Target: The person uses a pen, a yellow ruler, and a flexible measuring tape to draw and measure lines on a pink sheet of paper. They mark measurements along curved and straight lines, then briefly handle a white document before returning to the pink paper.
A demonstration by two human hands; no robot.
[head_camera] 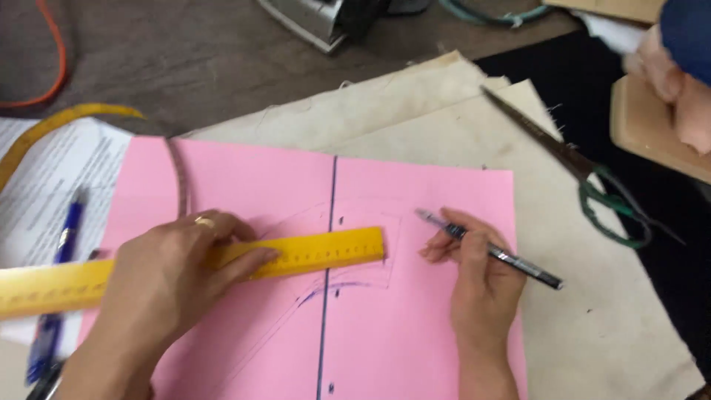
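A pink sheet of paper with drawn pen lines and a dark vertical centre line lies on beige cloth. My left hand, wearing a ring, presses a yellow ruler flat across the sheet. The ruler runs from the left edge of the view to just right of the centre line. My right hand rests on the paper to the right of the ruler's end and holds a dark pen, its tip pointing up and left, away from the ruler.
Green-handled scissors lie on the beige cloth at right. A blue pen rests on printed papers at left, by a yellow measuring tape. An iron stands at the top. Dark fabric and a wooden board are at upper right.
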